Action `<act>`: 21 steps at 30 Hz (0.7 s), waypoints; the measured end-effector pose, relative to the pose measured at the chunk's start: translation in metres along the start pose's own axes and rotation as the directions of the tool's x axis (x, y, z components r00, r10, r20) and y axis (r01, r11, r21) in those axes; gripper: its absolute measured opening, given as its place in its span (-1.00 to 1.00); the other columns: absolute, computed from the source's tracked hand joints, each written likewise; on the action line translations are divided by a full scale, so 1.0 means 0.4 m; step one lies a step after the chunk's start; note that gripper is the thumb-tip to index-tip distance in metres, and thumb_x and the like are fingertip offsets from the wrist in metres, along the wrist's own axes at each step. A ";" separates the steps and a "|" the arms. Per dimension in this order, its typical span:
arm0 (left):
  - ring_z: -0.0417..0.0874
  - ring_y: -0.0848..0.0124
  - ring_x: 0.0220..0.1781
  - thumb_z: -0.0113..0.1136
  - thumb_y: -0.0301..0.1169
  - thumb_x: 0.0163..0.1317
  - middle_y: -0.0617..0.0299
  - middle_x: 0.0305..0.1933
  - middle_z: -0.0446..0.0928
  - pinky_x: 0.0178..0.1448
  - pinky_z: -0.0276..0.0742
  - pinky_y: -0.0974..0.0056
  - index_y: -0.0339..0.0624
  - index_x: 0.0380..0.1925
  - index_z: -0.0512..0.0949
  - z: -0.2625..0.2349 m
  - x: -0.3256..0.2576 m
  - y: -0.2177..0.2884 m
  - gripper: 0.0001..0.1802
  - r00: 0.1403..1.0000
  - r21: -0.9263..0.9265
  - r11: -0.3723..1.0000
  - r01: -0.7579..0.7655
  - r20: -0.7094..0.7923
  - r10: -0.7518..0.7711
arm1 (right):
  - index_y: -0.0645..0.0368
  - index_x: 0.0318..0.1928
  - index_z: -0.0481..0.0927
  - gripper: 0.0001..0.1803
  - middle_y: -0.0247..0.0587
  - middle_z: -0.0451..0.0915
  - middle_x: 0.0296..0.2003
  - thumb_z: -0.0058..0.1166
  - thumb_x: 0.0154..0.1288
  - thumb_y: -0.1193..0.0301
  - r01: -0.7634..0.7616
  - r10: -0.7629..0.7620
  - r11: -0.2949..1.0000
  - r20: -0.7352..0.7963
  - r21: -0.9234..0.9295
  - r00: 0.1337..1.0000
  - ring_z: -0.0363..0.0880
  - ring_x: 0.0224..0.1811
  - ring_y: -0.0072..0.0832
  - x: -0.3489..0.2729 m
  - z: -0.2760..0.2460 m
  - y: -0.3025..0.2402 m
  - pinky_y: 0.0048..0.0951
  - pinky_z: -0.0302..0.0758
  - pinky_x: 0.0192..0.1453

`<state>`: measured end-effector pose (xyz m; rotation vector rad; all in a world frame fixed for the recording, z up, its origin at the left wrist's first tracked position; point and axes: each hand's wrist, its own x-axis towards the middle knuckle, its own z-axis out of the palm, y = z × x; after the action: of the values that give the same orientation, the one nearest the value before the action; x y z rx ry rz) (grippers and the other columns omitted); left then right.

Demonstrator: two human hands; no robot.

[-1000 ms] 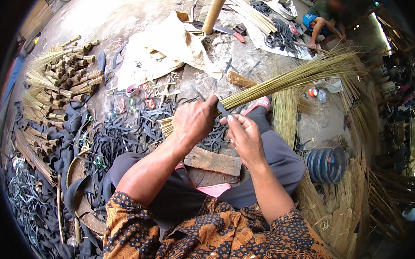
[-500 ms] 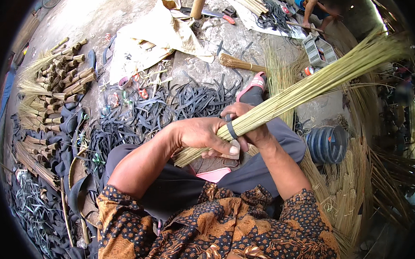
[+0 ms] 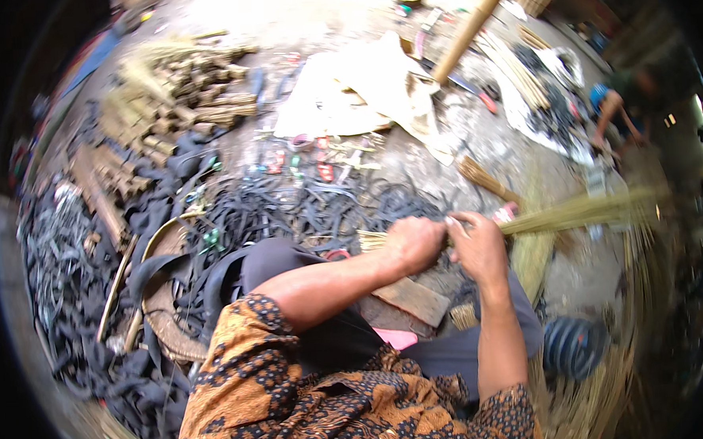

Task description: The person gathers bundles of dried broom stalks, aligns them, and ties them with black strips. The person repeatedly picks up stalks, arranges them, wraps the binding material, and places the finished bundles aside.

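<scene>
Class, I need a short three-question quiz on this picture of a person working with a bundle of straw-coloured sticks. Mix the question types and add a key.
1. True or false: both hands grip the bundle of sticks.
2. Which lies on the ground to the person's left? A) a heap of black strips B) a stack of plates C) a row of bottles
3. Fill in: across the person's lap, under the forearms, lies a flat block of ____.

Key:
1. True: the left hand and the right hand close around it near its cut end, side by side.
2. A: the heap of black strips.
3. Wood: the wooden block.
</scene>
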<state>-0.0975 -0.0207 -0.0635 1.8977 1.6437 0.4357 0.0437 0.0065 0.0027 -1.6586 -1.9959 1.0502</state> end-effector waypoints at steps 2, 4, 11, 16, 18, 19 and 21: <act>0.80 -0.13 -0.22 0.21 -0.32 0.27 -0.17 -0.30 0.73 -0.15 0.74 -0.12 -0.21 -0.26 0.70 0.008 0.000 -0.009 -0.79 1.000 0.006 1.000 -0.013 -0.010 0.013 | 0.34 -0.07 0.68 -0.71 -0.23 0.65 -0.58 0.15 0.51 0.31 -0.022 0.025 0.995 -0.030 0.095 0.999 0.55 -0.69 -0.58 0.011 0.018 0.009 -0.47 0.46 -0.56; 0.80 -0.12 -0.24 0.16 -0.31 0.31 -0.14 -0.31 0.73 -0.19 0.73 -0.13 -0.19 -0.12 0.67 0.013 0.003 -0.018 -0.75 1.000 0.036 0.999 -0.013 0.026 0.012 | 0.30 -0.16 0.66 -0.62 -0.26 0.59 -0.63 0.04 0.60 0.19 -0.151 0.143 0.963 0.048 0.225 0.988 0.51 -0.74 -0.59 0.013 0.019 0.023 -0.53 0.39 -0.64; 0.77 -0.10 -0.37 0.14 -0.24 0.36 -0.08 -0.42 0.69 -0.38 0.64 -0.13 -0.12 0.01 0.49 0.035 0.028 -0.040 -0.70 0.992 -0.027 0.999 -0.025 -0.125 0.022 | 0.20 -0.36 0.53 -0.49 -0.27 0.56 -0.58 -0.10 0.69 0.08 -0.054 0.033 0.855 0.049 0.516 0.998 0.53 -0.66 -0.55 -0.028 0.058 0.095 -0.56 0.47 -0.53; 0.75 -0.10 -0.41 0.18 -0.22 0.35 -0.06 -0.46 0.67 -0.40 0.63 -0.13 -0.12 -0.03 0.49 0.027 0.047 -0.046 -0.71 0.974 -0.035 0.999 -0.040 -0.224 0.031 | 0.22 -0.10 0.54 -0.78 -0.29 0.57 -0.30 0.02 0.66 0.31 0.206 -0.093 0.686 -0.197 0.697 0.976 0.54 -0.45 -0.58 -0.070 0.102 0.113 -0.54 0.55 -0.35; 0.75 -0.10 -0.41 0.19 -0.22 0.35 -0.07 -0.46 0.67 -0.40 0.63 -0.13 -0.12 -0.03 0.49 0.023 0.051 -0.046 -0.70 0.969 -0.027 0.999 -0.023 -0.248 0.016 | 0.24 0.04 0.51 -0.79 -0.32 0.51 -0.27 0.03 0.65 0.33 0.081 -0.007 0.621 -0.098 0.780 0.995 0.47 -0.46 -0.64 -0.089 0.098 0.105 -0.56 0.46 -0.43; 0.76 -0.10 -0.41 0.19 -0.23 0.35 -0.07 -0.46 0.67 -0.39 0.63 -0.13 -0.10 -0.01 0.49 0.022 0.051 -0.046 -0.70 0.969 -0.004 1.000 -0.013 -0.248 0.011 | 0.26 0.04 0.52 -0.78 -0.35 0.49 -0.30 0.03 0.64 0.34 -0.042 0.054 0.589 0.013 0.807 0.998 0.44 -0.48 -0.65 -0.095 0.091 0.099 -0.57 0.44 -0.44; 0.76 -0.10 -0.40 0.20 -0.25 0.34 -0.07 -0.45 0.68 -0.39 0.64 -0.13 -0.08 -0.01 0.50 0.019 0.050 -0.045 -0.71 0.967 -0.001 1.000 -0.003 -0.256 0.003 | 0.24 -0.02 0.57 -0.79 -0.43 0.47 -0.41 0.03 0.64 0.33 -0.293 0.202 0.549 0.216 0.783 0.955 0.36 -0.51 -0.72 -0.102 0.071 0.088 -0.62 0.32 -0.49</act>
<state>-0.1035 -0.0016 -0.0832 1.9064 1.8026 0.7084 0.0598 -0.0395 -0.0337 -1.3516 -0.9851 1.8250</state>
